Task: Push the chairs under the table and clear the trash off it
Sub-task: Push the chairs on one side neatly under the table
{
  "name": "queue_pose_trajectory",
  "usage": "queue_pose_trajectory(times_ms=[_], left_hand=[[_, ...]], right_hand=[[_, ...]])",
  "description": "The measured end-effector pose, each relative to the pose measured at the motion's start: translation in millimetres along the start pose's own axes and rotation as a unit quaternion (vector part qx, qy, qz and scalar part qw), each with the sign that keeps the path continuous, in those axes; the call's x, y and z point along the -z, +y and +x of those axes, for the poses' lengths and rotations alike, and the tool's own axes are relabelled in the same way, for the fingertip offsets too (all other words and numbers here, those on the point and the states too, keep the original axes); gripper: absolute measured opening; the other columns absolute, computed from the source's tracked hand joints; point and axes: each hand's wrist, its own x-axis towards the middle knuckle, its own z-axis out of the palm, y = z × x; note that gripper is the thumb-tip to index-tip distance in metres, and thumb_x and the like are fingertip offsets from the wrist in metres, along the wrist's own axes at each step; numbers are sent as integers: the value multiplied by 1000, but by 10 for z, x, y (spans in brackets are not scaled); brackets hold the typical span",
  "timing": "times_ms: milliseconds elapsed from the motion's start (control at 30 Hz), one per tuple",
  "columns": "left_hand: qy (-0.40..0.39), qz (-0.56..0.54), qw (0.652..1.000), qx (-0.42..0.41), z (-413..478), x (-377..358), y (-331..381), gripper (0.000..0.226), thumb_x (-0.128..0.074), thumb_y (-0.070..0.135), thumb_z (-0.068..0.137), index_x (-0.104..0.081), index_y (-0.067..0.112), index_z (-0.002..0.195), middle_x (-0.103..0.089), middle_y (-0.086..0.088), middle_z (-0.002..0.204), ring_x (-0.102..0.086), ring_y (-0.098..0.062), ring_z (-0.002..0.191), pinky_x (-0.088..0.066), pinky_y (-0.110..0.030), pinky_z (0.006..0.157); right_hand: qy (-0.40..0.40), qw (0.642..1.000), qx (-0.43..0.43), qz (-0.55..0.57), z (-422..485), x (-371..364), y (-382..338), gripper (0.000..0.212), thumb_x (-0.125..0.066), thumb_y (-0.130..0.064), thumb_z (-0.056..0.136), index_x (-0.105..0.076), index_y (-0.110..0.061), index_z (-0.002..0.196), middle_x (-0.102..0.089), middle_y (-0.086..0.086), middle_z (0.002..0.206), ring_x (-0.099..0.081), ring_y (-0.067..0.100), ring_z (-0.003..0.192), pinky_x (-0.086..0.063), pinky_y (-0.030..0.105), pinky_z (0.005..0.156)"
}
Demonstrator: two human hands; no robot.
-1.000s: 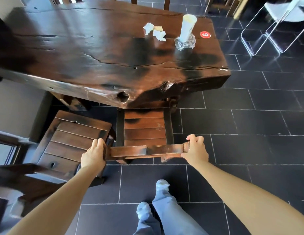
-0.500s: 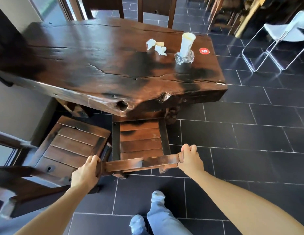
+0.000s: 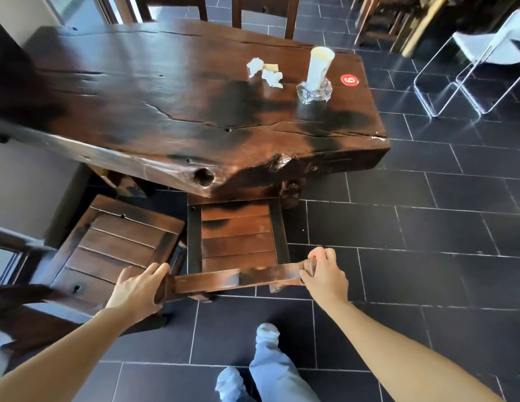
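Observation:
A dark wooden chair (image 3: 238, 236) stands at the near edge of the thick wooden table (image 3: 166, 97), the front of its slatted seat under the tabletop. My left hand (image 3: 137, 288) wraps the left end of its back rail and my right hand (image 3: 325, 274) grips the right end. A second matching chair (image 3: 116, 248) stands to the left, angled and out from the table. On the table's far right lie crumpled tissues (image 3: 264, 72), an upright paper cup (image 3: 318, 68) and clear plastic wrap (image 3: 314, 92) at its foot.
A red number sticker (image 3: 349, 80) is on the table's right corner. Two more chair backs (image 3: 264, 10) stand at the far side. A white chair with clear legs (image 3: 485, 53) stands on the dark tiles at right. A wall runs on the left. My legs (image 3: 270, 367) are behind the chair.
The view has tilted up, showing more of the table's far side. Both hands stay on the chair's back rail; the fingers of my left hand have loosened and stretched out.

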Motion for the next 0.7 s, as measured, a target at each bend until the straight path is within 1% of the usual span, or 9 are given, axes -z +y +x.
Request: queue_pose_trajectory(times_ms=[67, 133, 233, 333, 400, 467, 567, 700], left_hand=[[0, 1, 1000, -7, 79, 33, -51, 62, -67, 43, 69, -37, 33, 121, -52, 12, 114, -65, -15, 98, -32, -40, 100], [2, 2, 1000, -6, 191, 90, -107, 59, -66, 44, 71, -35, 34, 121, -52, 12, 114, -65, -16, 97, -35, -40, 97], [7, -6, 1000, 9, 416, 223, -146, 58, -68, 37, 73, -35, 34, 121, -52, 10, 116, -63, -19, 100, -38, -40, 91], [14, -15, 999, 31, 610, 324, -141, 53, -68, 33, 72, -38, 31, 116, -53, 7, 109, -65, -22, 96, -40, -41, 84], [23, -23, 999, 36, 673, 311, -162, 51, -69, 32, 71, -39, 30, 112, -52, 5, 104, -66, -25, 92, -40, -41, 79], [24, -26, 999, 41, 693, 295, -182, 52, -71, 31, 70, -38, 30, 111, -50, 4, 101, -65, -26, 88, -41, -42, 79], [29, -24, 998, 52, 680, 286, -180, 56, -73, 31, 69, -37, 29, 112, -47, 5, 100, -64, -25, 83, -42, -41, 80], [39, -30, 996, 77, 630, 286, -92, 60, -75, 28, 69, -36, 28, 114, -48, 2, 100, -62, -25, 87, -43, -40, 80]], right_hand=[[15, 1000, -13, 24, 21, -31, -43, 30, -72, -32, 82, -50, -26, 100, -50, -3, 112, -63, 21, 80, -56, 34, 69], [25, 999, -20, 38, 74, -50, -104, 28, -72, -31, 82, -49, -28, 97, -51, -5, 111, -62, 20, 77, -54, 32, 66], [34, 998, -28, 55, 186, -48, -192, 29, -73, -29, 81, -48, -30, 95, -51, -6, 112, -59, 18, 73, -52, 30, 64], [32, 998, -33, 52, 337, -6, -258, 31, -73, -28, 81, -48, -30, 97, -50, -5, 113, -62, 21, 78, -55, 33, 66], [15, 999, -27, 37, 430, 22, -283, 32, -73, -27, 81, -46, -29, 98, -48, -4, 114, -60, 20, 78, -54, 32, 66], [-3, 1000, -19, 10, 482, 31, -295, 32, -72, -27, 82, -45, -28, 100, -46, -3, 115, -59, 18, 79, -53, 31, 65], [-4, 1000, -2, -13, 479, 28, -291, 32, -70, -26, 83, -47, -25, 105, -45, -1, 116, -59, 19, 86, -52, 30, 65], [-14, 1000, 10, -22, 477, 38, -284, 33, -70, -25, 83, -47, -22, 106, -43, 3, 115, -59, 22, 88, -51, 31, 64]])
